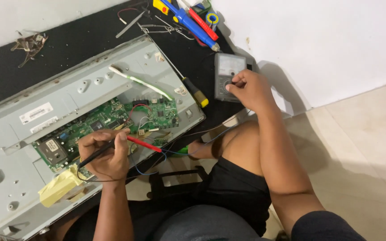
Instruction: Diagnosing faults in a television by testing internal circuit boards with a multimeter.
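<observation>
My left hand (106, 154) grips a red test probe (144, 143) and a black test probe (92, 156) together, low over the green circuit board (112, 118). That board is mounted in the grey metal back panel (59, 100) of an opened flat screen. My right hand (249, 89) rests on a grey analog multimeter (228, 67), fingertips on its round dial. Thin blue and black leads (202, 140) run from the probes across my knee toward the meter.
A yellow-handled screwdriver (195, 91) lies between panel and meter. A blue soldering tool (188, 22), a red tool (203, 24), tweezers (130, 24) and a solder reel (211, 18) lie on the black mat (68, 40). Yellow tape (59, 187) sticks to the panel. White wall and beige floor tiles at right.
</observation>
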